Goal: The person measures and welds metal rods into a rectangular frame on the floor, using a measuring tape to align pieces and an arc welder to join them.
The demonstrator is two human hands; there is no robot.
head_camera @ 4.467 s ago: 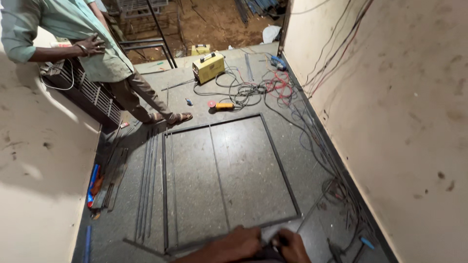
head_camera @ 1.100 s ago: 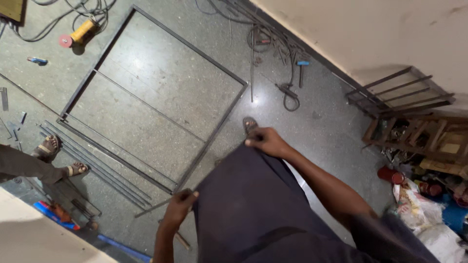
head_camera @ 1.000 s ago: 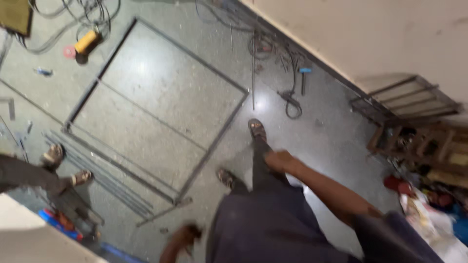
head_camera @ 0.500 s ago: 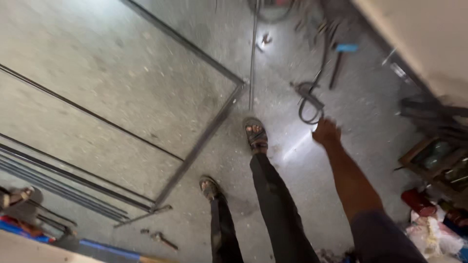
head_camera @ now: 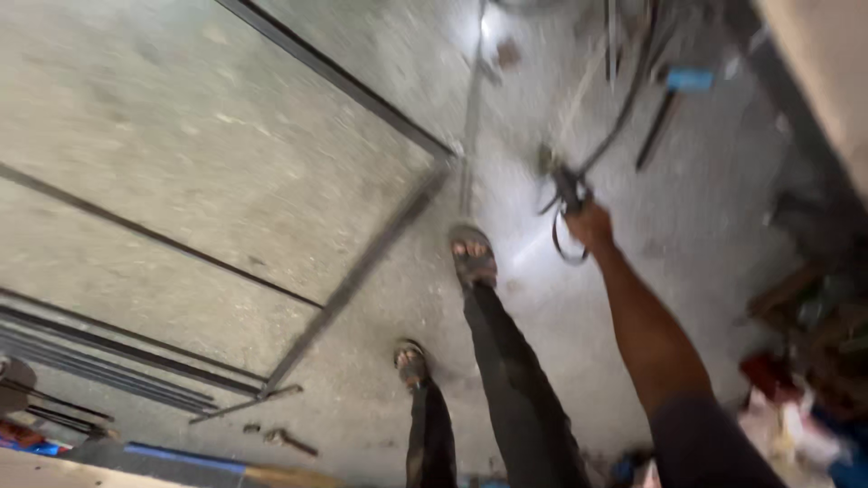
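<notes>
I stand on a grey concrete floor and look down past my dark trousers at my sandalled feet (head_camera: 473,258). My right hand (head_camera: 589,226) reaches down to the floor and is closed around the handle of a black clamp tool (head_camera: 568,188), from which a dark cable (head_camera: 624,117) runs away. The picture is blurred, so the grip shows only roughly. My left hand is out of view. A rectangular frame of dark metal bars (head_camera: 389,235) lies flat on the floor to the left of my feet.
Several long metal rods (head_camera: 90,361) lie beside the frame at lower left. A thin bar (head_camera: 470,154) lies past the frame's corner. A blue-handled tool (head_camera: 687,79) and more cables lie near the wall (head_camera: 823,72). Red and white clutter (head_camera: 787,425) sits at lower right.
I have risen from a crouch at the frame, turned right and stepped forward. My right arm stretched down, and its hand now sits on the black clamp tool. My left hand left the view.
</notes>
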